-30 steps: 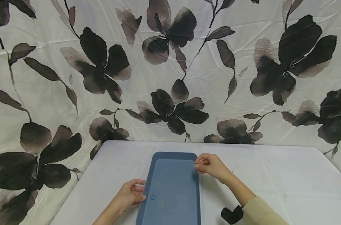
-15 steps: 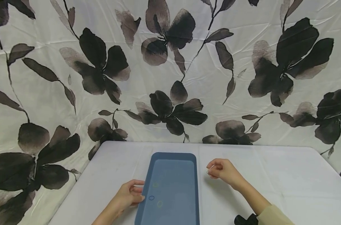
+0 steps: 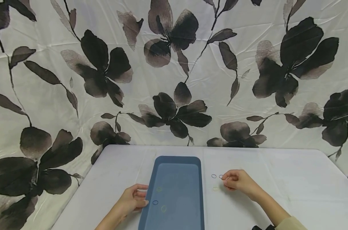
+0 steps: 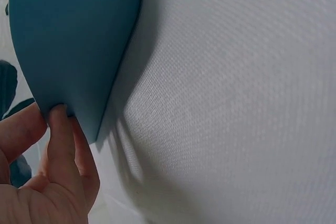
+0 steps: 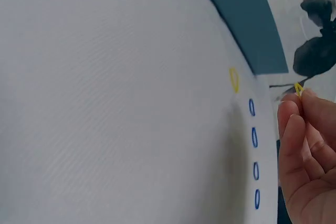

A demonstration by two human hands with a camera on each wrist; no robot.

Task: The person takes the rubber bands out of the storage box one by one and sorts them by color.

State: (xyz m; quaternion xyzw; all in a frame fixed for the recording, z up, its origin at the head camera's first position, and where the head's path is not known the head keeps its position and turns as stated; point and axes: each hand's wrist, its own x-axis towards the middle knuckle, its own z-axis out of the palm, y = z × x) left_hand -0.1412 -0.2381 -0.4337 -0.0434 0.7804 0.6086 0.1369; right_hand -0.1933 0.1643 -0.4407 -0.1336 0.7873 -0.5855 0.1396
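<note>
The blue tray (image 3: 179, 191) lies lengthwise on the white table. My left hand (image 3: 131, 198) grips its left rim; in the left wrist view the thumb and fingers (image 4: 60, 129) lie on either side of the tray edge. A blue rubber band (image 3: 155, 202) and two pale yellow rubber bands (image 3: 163, 209) lie inside the tray. My right hand (image 3: 241, 183) hovers right of the tray, pinching a yellow rubber band (image 5: 298, 89) between thumb and index finger. Beneath it on the table are several blue rubber bands (image 5: 254, 137) in a row and one yellow rubber band (image 5: 234, 80).
The white table (image 3: 300, 182) extends to the right of the tray and left to its slanted edge. A floral cloth (image 3: 168, 80) hangs behind the table. A black object (image 3: 263, 227) shows at the bottom edge, by the right sleeve (image 3: 290, 223).
My right hand has moved right and slightly nearer, away from the tray's right rim, uncovering two blue bands and a yellow one on the table. The left hand stays on the tray.
</note>
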